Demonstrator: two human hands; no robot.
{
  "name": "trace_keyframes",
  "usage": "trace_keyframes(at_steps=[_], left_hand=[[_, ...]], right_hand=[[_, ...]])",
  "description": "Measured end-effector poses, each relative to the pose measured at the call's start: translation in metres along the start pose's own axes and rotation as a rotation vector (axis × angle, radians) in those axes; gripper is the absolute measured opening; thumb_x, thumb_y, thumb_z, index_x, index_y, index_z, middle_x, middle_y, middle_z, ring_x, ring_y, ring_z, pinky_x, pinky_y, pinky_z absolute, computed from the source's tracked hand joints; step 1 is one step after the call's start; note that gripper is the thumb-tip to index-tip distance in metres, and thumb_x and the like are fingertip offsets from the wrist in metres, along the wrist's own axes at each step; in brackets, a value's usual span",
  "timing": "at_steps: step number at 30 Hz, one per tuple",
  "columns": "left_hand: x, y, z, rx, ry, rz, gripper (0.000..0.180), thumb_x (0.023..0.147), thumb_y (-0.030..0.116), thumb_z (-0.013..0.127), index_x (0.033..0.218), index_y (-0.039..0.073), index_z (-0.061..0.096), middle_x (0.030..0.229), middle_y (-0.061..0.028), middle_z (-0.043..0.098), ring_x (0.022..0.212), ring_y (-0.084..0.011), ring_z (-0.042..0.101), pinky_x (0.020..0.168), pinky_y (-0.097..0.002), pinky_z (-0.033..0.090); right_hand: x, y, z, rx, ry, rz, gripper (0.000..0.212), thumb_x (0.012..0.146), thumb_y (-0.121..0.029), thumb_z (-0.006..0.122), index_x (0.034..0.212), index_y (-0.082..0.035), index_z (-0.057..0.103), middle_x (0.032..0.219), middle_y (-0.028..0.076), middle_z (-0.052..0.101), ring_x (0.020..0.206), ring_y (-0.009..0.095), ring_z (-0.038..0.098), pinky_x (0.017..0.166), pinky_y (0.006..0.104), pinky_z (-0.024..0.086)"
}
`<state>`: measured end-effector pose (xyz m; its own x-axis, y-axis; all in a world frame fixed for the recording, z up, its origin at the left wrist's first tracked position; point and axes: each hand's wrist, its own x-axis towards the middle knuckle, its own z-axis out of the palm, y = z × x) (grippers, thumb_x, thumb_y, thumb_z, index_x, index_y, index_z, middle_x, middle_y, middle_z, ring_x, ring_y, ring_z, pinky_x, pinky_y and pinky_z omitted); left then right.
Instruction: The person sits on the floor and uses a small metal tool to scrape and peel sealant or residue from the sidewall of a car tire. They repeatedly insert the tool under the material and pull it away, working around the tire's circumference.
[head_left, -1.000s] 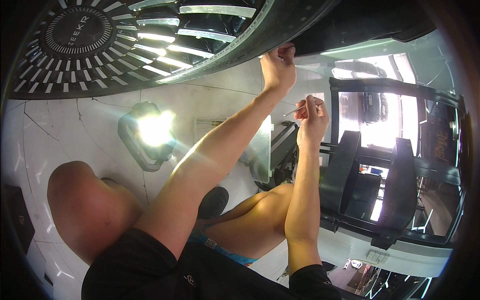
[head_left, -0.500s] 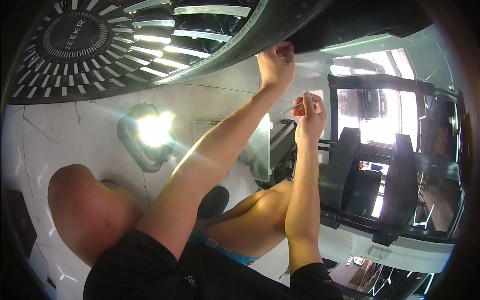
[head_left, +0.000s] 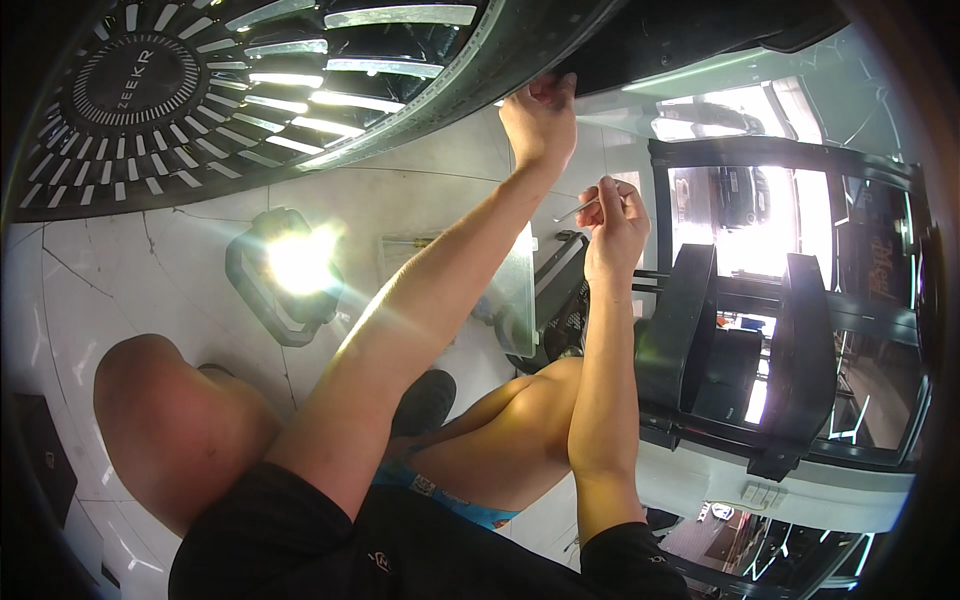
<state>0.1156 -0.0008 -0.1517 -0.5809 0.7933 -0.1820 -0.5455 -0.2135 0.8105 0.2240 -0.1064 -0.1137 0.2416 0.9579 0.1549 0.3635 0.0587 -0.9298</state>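
My left hand (head_left: 541, 120) is raised to the edge of a car tyre (head_left: 455, 115), beside the dark wheel-arch lining (head_left: 690, 50). Its fingers are curled in, and whatever they grip is hidden. Lower and to the right, my right hand (head_left: 617, 228) pinches a thin metal tool (head_left: 574, 210) between thumb and fingers. The tool's slim end points left, and most of the rest is covered by the hand. A spoked wheel (head_left: 230, 110) fills the upper left.
A lit work lamp (head_left: 240, 265) stands on the pale tiled floor (head_left: 370, 200). Past my left forearm are a clear plastic box (head_left: 522, 300) and a yellow-handled tool (head_left: 405, 242). A black frame with thick pads (head_left: 808, 340) is on the right. My bent knees are below.
The view has shifted slightly, so the wheel and both hands sit a little further left. Both hands keep nearly the same pose, and the thin tool stays in my right hand.
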Motion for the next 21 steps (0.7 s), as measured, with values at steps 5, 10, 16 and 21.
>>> trace_keyframes(at_steps=[5,10,16,21], left_hand=[[0.0,0.001,-0.005,0.087,-0.03,-0.01,0.027,0.093,0.028,0.082,0.09,0.002,0.075,0.087,-0.0106,0.076,0.085,-0.0264,0.072,0.082,-0.0408,0.055],[0.0,-0.004,-0.006,0.039,-0.06,0.097,0.019,0.094,0.022,0.079,0.095,0.003,0.08,0.088,-0.0112,0.077,0.085,-0.0247,0.072,0.081,-0.0386,0.054],[0.006,-0.014,-0.011,-0.047,-0.143,0.202,0.014,0.096,0.016,0.074,0.102,0.007,0.083,0.09,-0.0106,0.078,0.085,-0.0222,0.072,0.079,-0.036,0.054],[0.006,-0.014,-0.012,-0.064,-0.169,0.196,0.019,0.097,0.017,0.073,0.111,0.009,0.083,0.092,-0.0099,0.079,0.087,-0.0194,0.073,0.079,-0.0347,0.056]], right_hand=[[0.0,0.0,0.001,0.003,0.012,0.003,0.018,0.107,-0.017,0.067,0.1,-0.001,0.066,0.082,0.01,0.073,0.058,0.013,0.061,0.058,0.0269,0.048],[0.0,-0.001,0.001,-0.004,0.022,0.015,0.018,0.107,-0.017,0.067,0.099,0.0,0.066,0.081,0.011,0.073,0.058,0.013,0.061,0.058,0.027,0.048],[0.002,0.001,0.005,0.003,0.025,0.022,0.018,0.107,-0.016,0.066,0.099,0.0,0.065,0.082,0.011,0.072,0.057,0.014,0.06,0.058,0.0275,0.047],[0.004,0.005,0.005,0.008,0.033,0.035,0.018,0.107,-0.016,0.066,0.098,0.0,0.064,0.084,0.011,0.071,0.058,0.014,0.059,0.057,0.028,0.048]])
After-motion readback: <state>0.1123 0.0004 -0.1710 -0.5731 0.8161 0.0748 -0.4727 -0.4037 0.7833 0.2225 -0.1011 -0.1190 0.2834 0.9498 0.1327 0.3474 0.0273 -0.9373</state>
